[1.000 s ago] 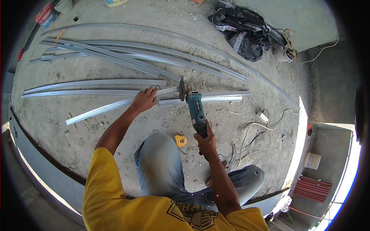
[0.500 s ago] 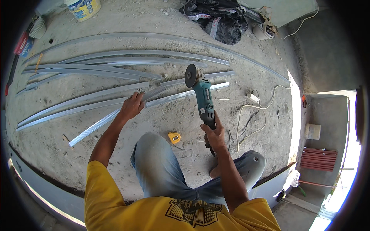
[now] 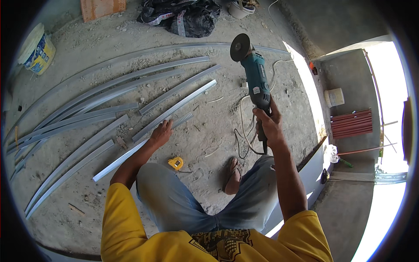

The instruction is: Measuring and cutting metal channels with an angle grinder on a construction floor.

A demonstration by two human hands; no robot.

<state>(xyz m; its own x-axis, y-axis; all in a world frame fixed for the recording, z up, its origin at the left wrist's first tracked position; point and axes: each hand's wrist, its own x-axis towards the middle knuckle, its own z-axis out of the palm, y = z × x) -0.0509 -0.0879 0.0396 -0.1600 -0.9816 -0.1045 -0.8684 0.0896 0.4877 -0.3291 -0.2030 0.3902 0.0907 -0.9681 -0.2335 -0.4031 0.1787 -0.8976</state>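
My right hand is closed around the handle of a teal angle grinder, raised at right with its dark disc pointing up. My left hand, lower and left of it, has its fingers curled over a ribbed metal channel on the dusty concrete floor. Other long metal strips lie around it, some overlapping. A yellow tape measure lies just below my left hand, by my knee. The grinder's cord runs down among pale cable loops.
A black plastic bundle and a pail are at the back. A bucket stands upper left. My sandalled foot is between my knees. A bright floor edge borders the right side, beyond which are red pipes and another bucket.
The grinder has lifted away from the channels, moving up and right in my right hand. My left hand has shifted slightly lower along the channels. My view and right knee have turned.
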